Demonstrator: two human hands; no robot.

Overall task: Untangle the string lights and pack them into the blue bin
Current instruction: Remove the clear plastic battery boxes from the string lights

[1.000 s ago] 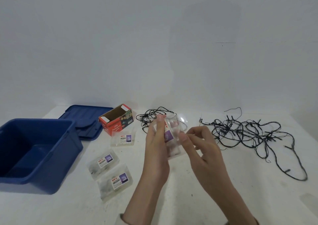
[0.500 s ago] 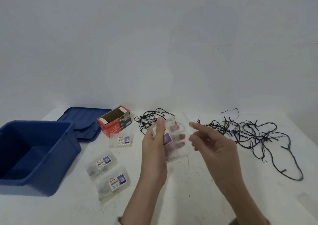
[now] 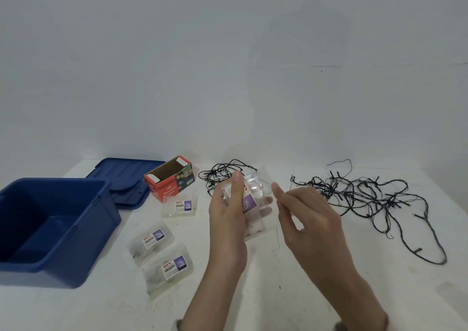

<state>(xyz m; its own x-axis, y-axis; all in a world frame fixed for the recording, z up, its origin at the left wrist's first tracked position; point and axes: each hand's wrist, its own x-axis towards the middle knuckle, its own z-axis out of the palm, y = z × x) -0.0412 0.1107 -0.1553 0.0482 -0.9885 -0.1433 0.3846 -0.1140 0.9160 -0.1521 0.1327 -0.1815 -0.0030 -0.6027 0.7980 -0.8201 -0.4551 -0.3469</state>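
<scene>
- The blue bin (image 3: 83, 254) stands open at the desk's (image 3: 273, 292) left edge, with its lid (image 3: 126, 178) and an open red carton (image 3: 172, 181) behind it.
- The string lights (image 3: 367, 196) lie tangled at the white desk's right edge, below a plain wall (image 3: 228, 77).
- The left hand (image 3: 228, 219) grips a clear packet (image 3: 253, 204); the right hand (image 3: 311, 219) is loose-fingered beside it, holding nothing.

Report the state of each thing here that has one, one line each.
blue bin: open, nothing visible inside
lid: off, flat behind the bin
cardboard box: open
large string lights: tangled
small string lights: tangled
held packet: gripped by left hand
right hand: open, holding nothing
</scene>
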